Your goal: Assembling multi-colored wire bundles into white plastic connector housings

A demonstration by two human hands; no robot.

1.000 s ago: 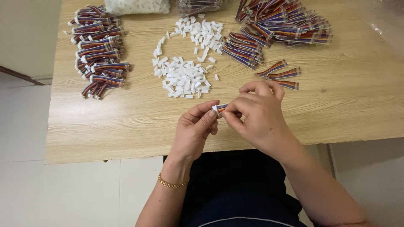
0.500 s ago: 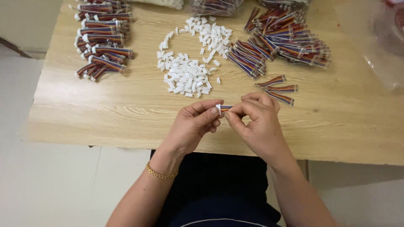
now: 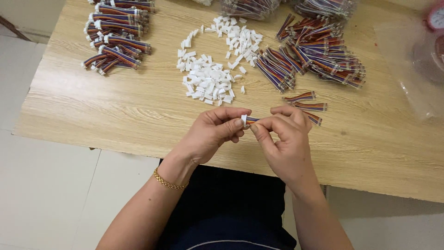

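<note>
Since 0.5 s ago both hands are sitting a bit lower & closer to the table's near edge in view; the white connector end is now poking out more clearly between them, and the camera has shifted so less of the far table is showing.

Left hand (image 3: pixel 212 132) is pinching a small white connector (image 3: pixel 243 120) betw. thumb & forefinger, other fingers curled under. Right hand (image 3: pixel 284 143) is gripping the multicoloured ribbon cable (image 3: pixel 252 120) right beside that connector, thumb & forefinger clenched on it; most of the cable is hiding inside the hand. Both hands are hovering just above the wooden table (image 3: pixel 115 115), near its front edge, fingertips almost touching. A gold bracelet (image 3: pixel 169 181) is sitting on the left wrist.

Behind the hands, a pile of loose white connectors (image 3: pixel 212 76) is lying mid-table. Just beside the right hand, three loose cables (image 3: pixel 307 103) are lying apart from the rest. Farther back on the right, a big heap of ribbon cables (image 3: pixel 319 53) is spreading out; at far left, a stack of cables w/ connectors fitted (image 3: pixel 115 34) is lying well apart. A clear plastic bag (image 3: pixel 411 69) is resting at the right edge.
</note>
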